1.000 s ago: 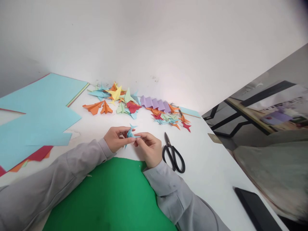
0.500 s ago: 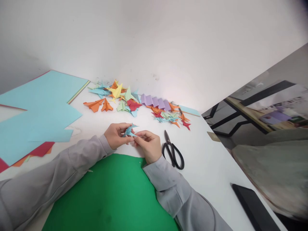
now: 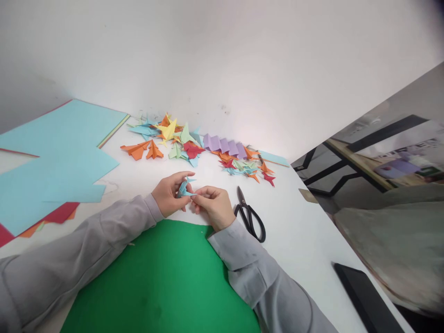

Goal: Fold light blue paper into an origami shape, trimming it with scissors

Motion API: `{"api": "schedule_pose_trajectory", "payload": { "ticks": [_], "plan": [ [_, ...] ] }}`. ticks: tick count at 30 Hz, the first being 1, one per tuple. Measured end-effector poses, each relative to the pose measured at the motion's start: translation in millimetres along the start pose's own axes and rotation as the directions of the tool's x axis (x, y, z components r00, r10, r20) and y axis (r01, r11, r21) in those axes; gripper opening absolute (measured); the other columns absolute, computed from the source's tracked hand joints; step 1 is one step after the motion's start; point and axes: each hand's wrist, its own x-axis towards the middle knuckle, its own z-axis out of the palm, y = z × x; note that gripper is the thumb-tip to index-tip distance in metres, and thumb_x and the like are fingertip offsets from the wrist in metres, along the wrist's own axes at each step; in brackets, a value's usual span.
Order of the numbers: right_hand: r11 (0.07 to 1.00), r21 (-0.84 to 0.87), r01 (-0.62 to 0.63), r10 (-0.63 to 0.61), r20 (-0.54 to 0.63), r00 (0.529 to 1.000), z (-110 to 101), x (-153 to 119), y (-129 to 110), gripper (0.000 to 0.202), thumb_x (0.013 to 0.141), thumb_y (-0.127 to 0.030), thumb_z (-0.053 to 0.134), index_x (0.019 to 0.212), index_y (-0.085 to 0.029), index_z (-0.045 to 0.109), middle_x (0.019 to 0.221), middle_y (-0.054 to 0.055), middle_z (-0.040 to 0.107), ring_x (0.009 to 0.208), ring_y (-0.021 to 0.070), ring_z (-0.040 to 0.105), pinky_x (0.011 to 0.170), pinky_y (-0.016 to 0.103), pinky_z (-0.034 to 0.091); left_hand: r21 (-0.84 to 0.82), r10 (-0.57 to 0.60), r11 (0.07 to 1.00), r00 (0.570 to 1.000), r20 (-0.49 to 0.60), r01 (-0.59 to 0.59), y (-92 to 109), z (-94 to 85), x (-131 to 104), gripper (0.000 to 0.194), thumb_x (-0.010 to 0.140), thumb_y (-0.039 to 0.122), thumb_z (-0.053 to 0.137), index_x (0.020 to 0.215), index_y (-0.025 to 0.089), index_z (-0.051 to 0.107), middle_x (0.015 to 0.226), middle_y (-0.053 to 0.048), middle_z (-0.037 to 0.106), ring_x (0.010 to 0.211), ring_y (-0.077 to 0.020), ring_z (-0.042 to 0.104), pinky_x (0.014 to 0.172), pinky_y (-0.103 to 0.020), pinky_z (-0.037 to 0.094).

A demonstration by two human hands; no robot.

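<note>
Between my two hands is a small light-blue folded paper figure (image 3: 185, 188) with pointed tips. My left hand (image 3: 169, 194) grips its body from the left, fingers above and thumb below. With thumb and fingertips, my right hand (image 3: 215, 205) pinches a pointed tip on its right side. The fingers cover part of the folds. Both hands are just above the far edge of a green sheet (image 3: 166, 277). To the right of my right hand lie black-handled scissors (image 3: 249, 215), blades pointing away from me.
Folded paper figures in several colours (image 3: 168, 131) lie along the wall, with a purple pleated strip (image 3: 224, 145) among them. Light-blue paper sheets (image 3: 62, 166) cover the left side. A black phone-like slab (image 3: 364, 296) rests near the right table edge.
The blue paper figure has turned a little between my fingers, and its upper tip sits slightly further left. My left fingers have lifted slightly. Both hands keep hold of it.
</note>
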Motion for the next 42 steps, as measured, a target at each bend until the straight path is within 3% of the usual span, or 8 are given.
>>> {"api": "schedule_pose_trajectory", "payload": {
  "ticks": [8,21,25,30,33,35,39,42],
  "plan": [
    [0.999,0.044,-0.016,0.015,0.022,1.0,-1.7,0.6,1.8,0.012,0.056,-0.023,0.071,0.056,-0.013,0.064,0.046,-0.001,0.062,0.034,0.0079,0.051,0.036,0.019,0.043,-0.034,-0.022,0.999,0.999,-0.033,0.021,4.1,1.0,0.4,0.054,0.059,0.013,0.066,0.11,0.01,0.048,0.071,0.002,0.052,0.054,-0.0098,0.055,0.037,-0.022,0.052],
    [0.997,0.012,0.071,-0.07,-0.096,0.993,3.2,-4.6,3.4,0.012,0.061,-0.025,0.068,0.06,-0.013,0.064,0.047,0.0,0.062,0.036,0.0089,0.053,0.038,0.021,0.044,-0.145,-0.085,0.987,0.992,-0.095,0.071,7.9,1.1,4.7,0.05,0.056,0.013,0.069,0.102,0.009,0.051,0.062,0.002,0.056,0.05,-0.0109,0.057,0.034,-0.021,0.05],
    [0.99,-0.083,0.114,-0.124,-0.134,0.983,4.2,-6.1,3.2,0.012,0.061,-0.026,0.067,0.061,-0.014,0.064,0.048,0.0,0.063,0.037,0.0098,0.053,0.04,0.022,0.044,-0.17,-0.113,0.981,0.989,-0.094,0.096,8.6,0.6,5.8,0.049,0.054,0.013,0.071,0.1,0.009,0.053,0.061,0.002,0.057,0.049,-0.0117,0.058,0.035,-0.022,0.051],
    [0.921,-0.324,0.216,-0.276,-0.15,0.949,2.7,-7.4,5.7,0.014,0.066,-0.03,0.064,0.066,-0.016,0.065,0.052,0.002,0.065,0.041,0.0124,0.056,0.044,0.025,0.047,-0.194,-0.187,0.967,0.978,-0.097,0.166,8.7,-0.2,7.6,0.051,0.054,0.011,0.072,0.1,0.006,0.052,0.059,0.001,0.059,0.05,-0.0136,0.06,0.037,-0.024,0.051],
    [0.817,-0.49,0.303,-0.4,-0.105,0.91,1.2,-8.4,8.2,0.015,0.07,-0.031,0.061,0.068,-0.017,0.065,0.055,0.003,0.066,0.046,0.014,0.059,0.047,0.026,0.048,-0.204,-0.218,0.959,0.971,-0.099,0.195,6.5,-1.4,8.7,0.051,0.055,0.011,0.072,0.1,0.006,0.052,0.059,0.001,0.061,0.049,-0.014,0.061,0.038,-0.024,0.05],
    [0.701,-0.605,0.377,-0.502,-0.043,0.864,0.1,-9.4,9.4,0.014,0.073,-0.028,0.058,0.069,-0.018,0.066,0.058,0.003,0.067,0.049,0.0143,0.06,0.05,0.026,0.048,-0.202,-0.224,0.958,0.97,-0.095,0.202,4.8,-2.4,9.0,0.05,0.055,0.012,0.073,0.1,0.007,0.053,0.059,0.0,0.062,0.05,-0.0146,0.062,0.04,-0.025,0.051],
    [0.365,-0.784,0.502,-0.666,0.157,0.729,-3.0,-11.1,10.7,0.016,0.079,-0.023,0.052,0.074,-0.018,0.067,0.064,0.004,0.069,0.054,0.0143,0.061,0.053,0.025,0.047,-0.197,-0.259,0.951,0.961,-0.1,0.236,4.3,-3.8,9.3,0.052,0.053,0.014,0.076,0.1,0.007,0.053,0.055,0.0,0.062,0.048,-0.0146,0.061,0.041,-0.024,0.05],
    [0.112,-0.829,0.547,-0.723,0.309,0.617,-5.9,-10.8,10.9,0.019,0.082,-0.019,0.048,0.077,-0.016,0.066,0.063,0.005,0.068,0.054,0.0138,0.06,0.053,0.024,0.046,-0.212,-0.293,0.94,0.951,-0.102,0.267,5.9,-4.1,9.8,0.053,0.054,0.015,0.077,0.1,0.006,0.052,0.052,0.0,0.063,0.045,-0.0134,0.06,0.04,-0.023,0.049]
  ]
}}
